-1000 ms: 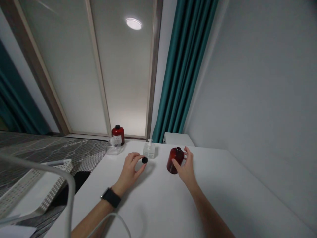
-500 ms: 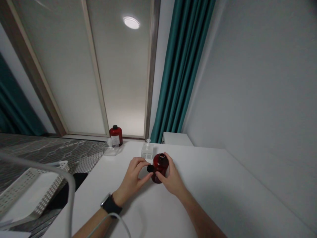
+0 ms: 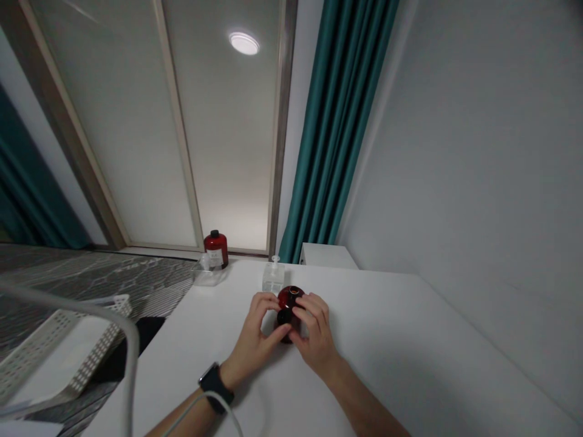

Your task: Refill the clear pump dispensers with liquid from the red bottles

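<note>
A dark red glass bottle (image 3: 288, 295) stands upright on the white table, its neck opening uncovered. In front of it, a black bottle cap (image 3: 285, 317) is held by the fingers and thumb of my left hand (image 3: 255, 334). My right hand (image 3: 315, 337) is closed from the other side, its bent fingertips and thumb at the cap's right edge, close against the bottle. The fingers hide part of the cap and much of the lower bottle.
Behind the bottle is a clear square pump bottle (image 3: 274, 278). Farther left are a second red bottle (image 3: 215, 249) with a black cap and a clear plastic container (image 3: 207, 277). A white perforated basket (image 3: 68, 346) lies left of the table (image 3: 387, 340); a pale curved tube (image 3: 131, 364) crosses the left foreground.
My right hand has shifted its fingers from the bottle's side to the cap. The left hand has brought the cap slightly right, in front of the bottle. The view has shifted slightly.
</note>
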Demonstrator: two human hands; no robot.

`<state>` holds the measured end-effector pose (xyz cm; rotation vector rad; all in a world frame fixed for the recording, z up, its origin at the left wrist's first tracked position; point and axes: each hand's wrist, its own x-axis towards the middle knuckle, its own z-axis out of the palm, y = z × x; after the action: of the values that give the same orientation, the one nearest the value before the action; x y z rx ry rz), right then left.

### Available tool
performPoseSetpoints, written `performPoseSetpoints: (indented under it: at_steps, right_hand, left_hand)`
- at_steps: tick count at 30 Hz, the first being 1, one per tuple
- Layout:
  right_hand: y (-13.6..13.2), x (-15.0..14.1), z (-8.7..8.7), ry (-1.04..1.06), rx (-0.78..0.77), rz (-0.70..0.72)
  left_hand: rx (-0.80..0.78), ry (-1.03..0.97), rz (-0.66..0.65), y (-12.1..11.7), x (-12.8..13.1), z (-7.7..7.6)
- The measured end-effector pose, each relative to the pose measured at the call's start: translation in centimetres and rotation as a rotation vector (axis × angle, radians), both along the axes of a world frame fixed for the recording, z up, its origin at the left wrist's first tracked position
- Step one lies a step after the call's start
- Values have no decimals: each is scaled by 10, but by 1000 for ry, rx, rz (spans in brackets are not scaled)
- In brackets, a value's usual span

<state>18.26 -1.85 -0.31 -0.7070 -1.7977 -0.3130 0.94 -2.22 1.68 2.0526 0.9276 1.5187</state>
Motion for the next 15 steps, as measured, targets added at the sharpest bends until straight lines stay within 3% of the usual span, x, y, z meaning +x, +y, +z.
performPoseSetpoints:
  at_steps: [9,12,15]
  right_hand:
    - [-8,-8,6,-57,59,66]
    - [-9,-9,13,54,23,63]
    - [-7,-4,17,275,-124,9]
  left_hand:
    - [-8,19,-22,-4,1,3]
    - [20,51,-38,-2,-2,4]
    - [9,74,24,3,-5,3]
